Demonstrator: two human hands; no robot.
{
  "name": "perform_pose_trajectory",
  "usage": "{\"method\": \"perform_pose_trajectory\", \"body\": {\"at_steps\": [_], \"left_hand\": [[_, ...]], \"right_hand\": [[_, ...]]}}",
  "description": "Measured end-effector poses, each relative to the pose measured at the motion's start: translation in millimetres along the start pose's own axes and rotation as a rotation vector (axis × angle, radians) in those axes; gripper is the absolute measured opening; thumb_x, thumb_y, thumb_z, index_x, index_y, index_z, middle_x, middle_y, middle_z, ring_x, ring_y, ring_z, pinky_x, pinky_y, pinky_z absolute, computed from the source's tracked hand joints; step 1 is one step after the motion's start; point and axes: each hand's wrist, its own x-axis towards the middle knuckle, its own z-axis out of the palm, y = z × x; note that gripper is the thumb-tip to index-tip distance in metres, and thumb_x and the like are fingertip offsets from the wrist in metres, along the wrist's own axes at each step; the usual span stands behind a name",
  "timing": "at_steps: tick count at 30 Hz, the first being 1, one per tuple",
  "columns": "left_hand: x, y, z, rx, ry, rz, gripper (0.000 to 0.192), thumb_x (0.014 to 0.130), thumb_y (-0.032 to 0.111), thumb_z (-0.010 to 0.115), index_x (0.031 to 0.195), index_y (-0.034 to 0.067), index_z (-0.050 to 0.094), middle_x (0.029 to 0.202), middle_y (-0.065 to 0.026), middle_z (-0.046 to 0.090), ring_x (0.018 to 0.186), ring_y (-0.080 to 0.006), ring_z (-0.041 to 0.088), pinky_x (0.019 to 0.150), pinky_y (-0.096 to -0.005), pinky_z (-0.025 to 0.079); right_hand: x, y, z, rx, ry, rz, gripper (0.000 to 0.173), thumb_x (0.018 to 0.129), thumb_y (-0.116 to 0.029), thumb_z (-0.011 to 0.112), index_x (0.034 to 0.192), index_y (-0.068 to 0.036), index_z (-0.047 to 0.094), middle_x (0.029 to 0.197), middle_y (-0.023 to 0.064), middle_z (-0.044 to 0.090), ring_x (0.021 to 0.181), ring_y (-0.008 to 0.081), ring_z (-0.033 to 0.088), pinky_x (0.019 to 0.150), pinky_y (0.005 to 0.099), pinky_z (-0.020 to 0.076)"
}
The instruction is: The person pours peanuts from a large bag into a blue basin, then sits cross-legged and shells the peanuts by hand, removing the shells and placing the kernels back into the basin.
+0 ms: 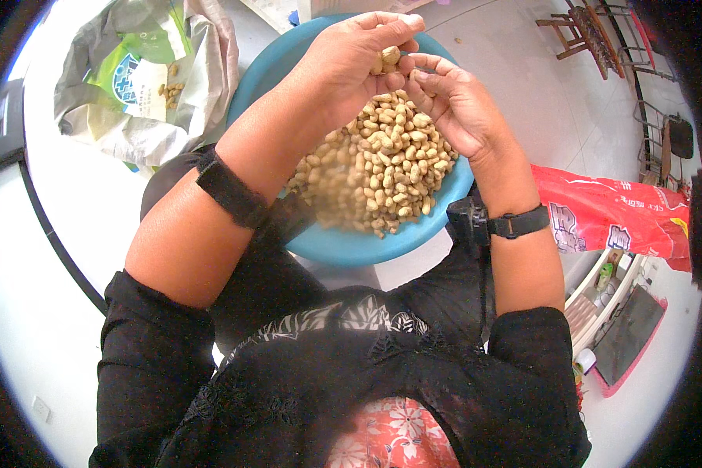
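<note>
My left hand (351,58) is curled around a few unshelled peanuts (389,57), which show between its thumb and fingers. Its fingertips meet those of my right hand (453,96), whose thumb and fingers are drawn together. Whether a peanut is pinched in the right fingertips is hard to see. Below both hands, a heap of unshelled peanuts (395,155) fills much of a round blue plastic basin (380,248). Part of the heap near the left forearm looks blurred.
An open woven plastic sack (210,76) with several peanuts (171,93) inside stands left of the basin. On the right lies a red printed plastic bag (614,213). A wooden stool (582,35) is farther off, and one loose peanut (458,40) lies on the tiled floor (538,111).
</note>
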Motion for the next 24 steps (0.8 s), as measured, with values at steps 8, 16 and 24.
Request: {"method": "perform_pose_trajectory", "body": {"at_steps": [8,16,24], "left_hand": [[2,-4,-3,0.008,0.139,-0.144,0.022,0.1,0.03,0.06,0.1,0.008,0.063,0.092,-0.0039,0.066,0.082,-0.0153,0.065,0.063,-0.0247,0.051],[-3,-9,2,-0.132,-0.049,-0.229,0.032,0.103,0.036,0.051,0.113,0.008,0.061,0.099,-0.0052,0.068,0.088,-0.0191,0.067,0.067,-0.028,0.056],[-9,-12,9,-0.163,-0.095,-0.285,0.03,0.098,0.029,0.058,0.117,0.005,0.058,0.101,-0.0087,0.066,0.09,-0.0214,0.066,0.071,-0.0313,0.054]], "right_hand": [[-9,-21,14,-0.202,0.091,-0.456,0.026,0.099,-0.008,0.06,0.122,0.002,0.054,0.113,0.0148,0.067,0.093,0.0185,0.07,0.066,0.0201,0.0546],[-26,-21,36,-0.687,-0.05,-0.937,0.024,0.105,-0.012,0.049,0.125,-0.001,0.055,0.123,0.0154,0.066,0.113,0.0214,0.066,0.081,0.0267,0.0567],[-23,-12,40,-0.646,-0.056,-1.104,0.029,0.105,-0.016,0.05,0.129,-0.001,0.054,0.124,0.0154,0.065,0.117,0.0211,0.061,0.098,0.0337,0.0498]]}}
